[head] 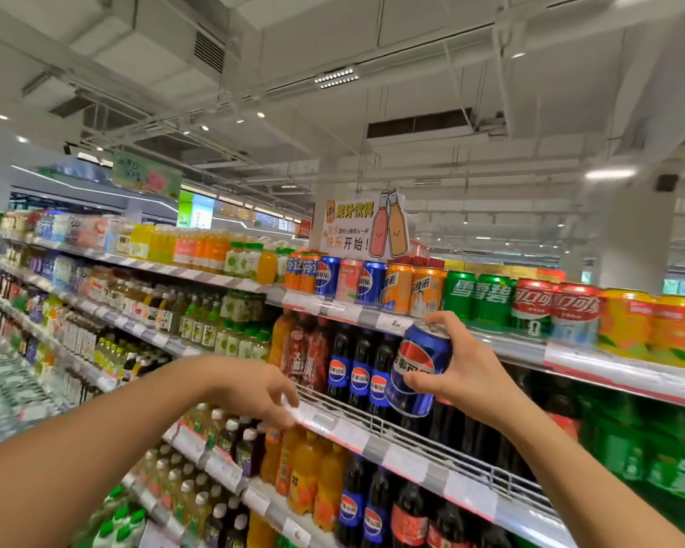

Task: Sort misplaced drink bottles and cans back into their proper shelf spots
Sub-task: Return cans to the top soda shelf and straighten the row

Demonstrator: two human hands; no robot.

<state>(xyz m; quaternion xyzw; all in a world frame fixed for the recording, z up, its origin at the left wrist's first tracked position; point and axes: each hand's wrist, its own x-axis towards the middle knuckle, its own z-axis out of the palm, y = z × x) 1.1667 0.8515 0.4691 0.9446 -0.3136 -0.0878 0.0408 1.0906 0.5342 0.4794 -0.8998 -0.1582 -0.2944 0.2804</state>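
My right hand (pixel 461 373) grips a blue Pepsi can (pixel 418 369), tilted, in front of the second shelf and just below the top shelf's edge. On the top shelf (pixel 372 316) stand mixed cans: two blue Pepsi cans (pixel 370 282) with a pink can (pixel 349 279) between them, then orange cans (pixel 426 290), green Sprite cans (pixel 477 296) and red Coca-Cola cans (pixel 554 310). My left hand (pixel 267 389) hovers with loosely curled fingers at the wire rail (pixel 376 419) of the second shelf, holding nothing.
Pepsi bottles (pixel 358 369) fill the second shelf behind the rail, with orange soda bottles (pixel 305 472) below. Yellow cans (pixel 649 330) sit at the far right of the top shelf. A juice sign (pixel 356 229) stands above. Shelves of drinks run off to the left.
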